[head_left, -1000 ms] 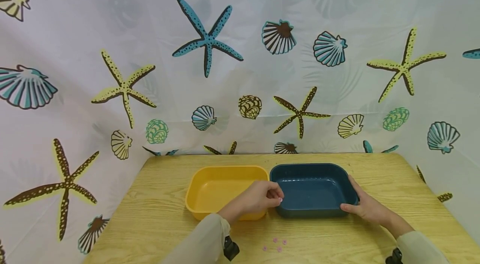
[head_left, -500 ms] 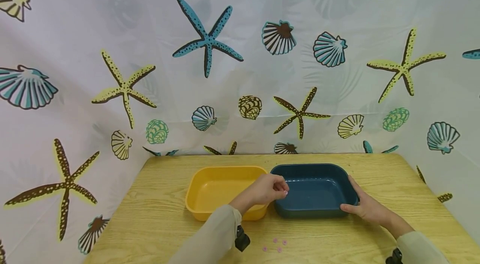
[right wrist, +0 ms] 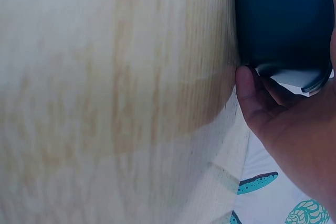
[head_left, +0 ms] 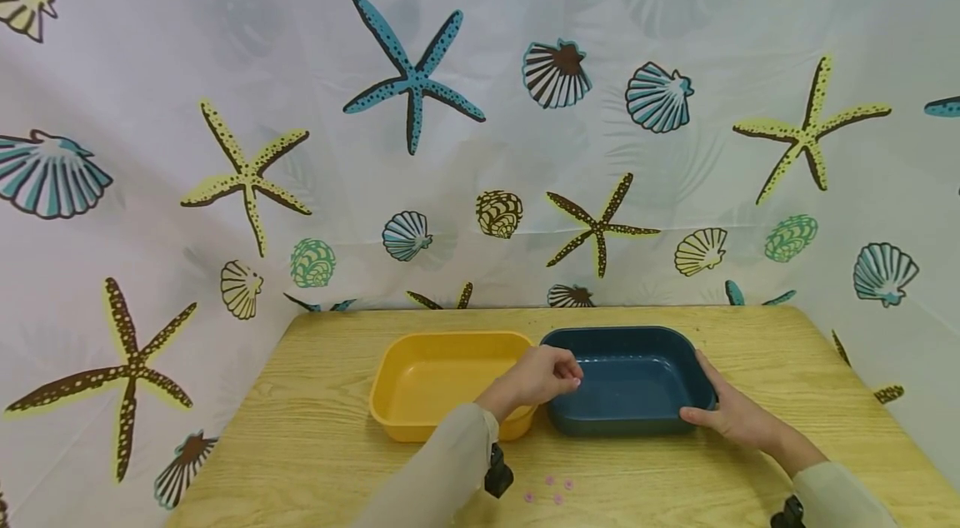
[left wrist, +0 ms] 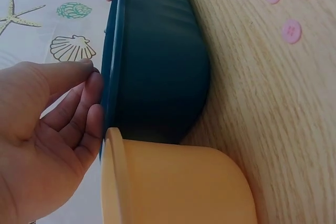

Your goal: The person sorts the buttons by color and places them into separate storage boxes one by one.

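My left hand (head_left: 536, 376) hangs over the near left rim of the dark blue plastic tub (head_left: 626, 421), thumb and forefinger tips together. A tiny pink button (head_left: 577, 381) shows at those fingertips in the head view; the left wrist view hides it. Around the tub's right end, my right hand (head_left: 738, 411) grips with the thumb at the front corner and the fingers along the far side. Several pink buttons (left wrist: 292, 31) with small holes lie loose on the wooden table (head_left: 322, 403), in front of the tubs.
A yellow tub (head_left: 405, 432) stands against the left side of the blue one, partly behind my left forearm. Behind the table hangs a white cloth (head_left: 517, 153) printed with starfish and shells, which also runs down both sides.
My left hand has moved right and slightly away from me, from between the tubs to over the blue tub, fingertips still pinched. The right hand and loose buttons have stayed put.
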### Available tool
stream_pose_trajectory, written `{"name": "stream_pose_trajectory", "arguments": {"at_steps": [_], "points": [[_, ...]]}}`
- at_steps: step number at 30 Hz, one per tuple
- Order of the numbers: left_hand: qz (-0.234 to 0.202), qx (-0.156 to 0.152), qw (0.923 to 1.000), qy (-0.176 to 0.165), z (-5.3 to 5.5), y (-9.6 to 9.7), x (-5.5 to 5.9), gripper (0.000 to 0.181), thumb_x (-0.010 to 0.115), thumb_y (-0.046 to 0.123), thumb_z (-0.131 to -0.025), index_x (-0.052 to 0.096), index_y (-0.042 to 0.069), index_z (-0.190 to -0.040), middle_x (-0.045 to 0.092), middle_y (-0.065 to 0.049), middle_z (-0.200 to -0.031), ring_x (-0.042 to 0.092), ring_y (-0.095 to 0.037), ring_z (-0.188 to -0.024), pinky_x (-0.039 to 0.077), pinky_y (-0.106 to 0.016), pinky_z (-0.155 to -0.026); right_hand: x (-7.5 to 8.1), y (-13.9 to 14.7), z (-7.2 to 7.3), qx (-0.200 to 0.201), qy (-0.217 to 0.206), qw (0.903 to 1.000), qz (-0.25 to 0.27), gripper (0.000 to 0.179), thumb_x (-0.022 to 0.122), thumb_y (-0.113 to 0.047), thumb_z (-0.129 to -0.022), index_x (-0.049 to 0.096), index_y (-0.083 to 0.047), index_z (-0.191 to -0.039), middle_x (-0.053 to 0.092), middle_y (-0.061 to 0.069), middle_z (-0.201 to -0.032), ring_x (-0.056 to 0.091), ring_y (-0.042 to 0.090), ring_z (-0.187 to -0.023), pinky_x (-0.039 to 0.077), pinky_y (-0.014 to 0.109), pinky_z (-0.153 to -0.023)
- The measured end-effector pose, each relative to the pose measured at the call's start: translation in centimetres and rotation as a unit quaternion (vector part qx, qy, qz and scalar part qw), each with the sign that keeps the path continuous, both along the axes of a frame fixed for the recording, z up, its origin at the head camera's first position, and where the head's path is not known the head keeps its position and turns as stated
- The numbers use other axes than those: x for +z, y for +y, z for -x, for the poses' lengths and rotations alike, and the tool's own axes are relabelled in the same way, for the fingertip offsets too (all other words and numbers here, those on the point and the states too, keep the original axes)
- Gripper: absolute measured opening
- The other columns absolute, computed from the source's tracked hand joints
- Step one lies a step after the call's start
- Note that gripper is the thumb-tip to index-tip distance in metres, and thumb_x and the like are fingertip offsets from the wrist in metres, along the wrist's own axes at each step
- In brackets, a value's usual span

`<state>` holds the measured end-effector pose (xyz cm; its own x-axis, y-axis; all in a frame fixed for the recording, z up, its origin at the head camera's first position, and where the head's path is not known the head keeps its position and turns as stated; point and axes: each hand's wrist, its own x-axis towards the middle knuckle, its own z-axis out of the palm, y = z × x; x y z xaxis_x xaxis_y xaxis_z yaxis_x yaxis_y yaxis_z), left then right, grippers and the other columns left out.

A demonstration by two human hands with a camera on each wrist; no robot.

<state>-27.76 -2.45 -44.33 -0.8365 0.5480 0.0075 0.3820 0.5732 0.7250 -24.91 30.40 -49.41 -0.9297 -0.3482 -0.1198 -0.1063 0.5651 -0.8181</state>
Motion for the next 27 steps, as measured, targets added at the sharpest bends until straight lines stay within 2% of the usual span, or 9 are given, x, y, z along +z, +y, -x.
{"name": "stream_pose_trajectory", "arguments": {"at_steps": [8, 16, 27], "points": [[-0.002, -0.008, 1.0000, 0.004, 0.6, 0.5, -0.4, 0.010, 0.065, 0.009, -0.090, 0.069, 0.002, -0.096, 0.061, 0.005, -0.078, 0.056, -0.007, -0.068, 0.048, -0.019, -0.064, 0.0, 0.0, 0.0, 0.003, -0.002, 1.0000, 0.001, 0.100, 0.063, -0.028, -0.092, -0.016, -0.006, -0.149, -0.012, 0.032, -0.150, 0.003, 0.058, -0.132, 0.023, 0.066, -0.099], [0.006, 0.003, 0.9999, -0.012, 1.1, 0.7, -0.5, 0.008, 0.065, 0.007, -0.090, 0.069, 0.003, -0.095, 0.061, 0.005, -0.077, 0.056, -0.009, -0.063, 0.048, -0.021, -0.058, 0.0, 0.1, -0.1, 0.004, -0.002, 1.0000, 0.001, 0.100, 0.063, -0.027, -0.092, -0.016, -0.007, -0.149, -0.012, 0.032, -0.150, 0.001, 0.057, -0.132, 0.021, 0.067, -0.099], [0.028, 0.015, 0.9994, -0.013, 1.3, 1.0, -0.3, 0.006, 0.065, 0.009, -0.090, 0.069, 0.005, -0.093, 0.060, 0.005, -0.074, 0.056, -0.010, -0.060, 0.048, -0.021, -0.056, 0.0, 0.0, 0.1, 0.003, -0.008, 1.0000, 0.003, 0.101, 0.064, -0.027, -0.092, -0.017, -0.008, -0.149, -0.013, 0.031, -0.150, -0.001, 0.057, -0.132, 0.019, 0.068, -0.099]]}}
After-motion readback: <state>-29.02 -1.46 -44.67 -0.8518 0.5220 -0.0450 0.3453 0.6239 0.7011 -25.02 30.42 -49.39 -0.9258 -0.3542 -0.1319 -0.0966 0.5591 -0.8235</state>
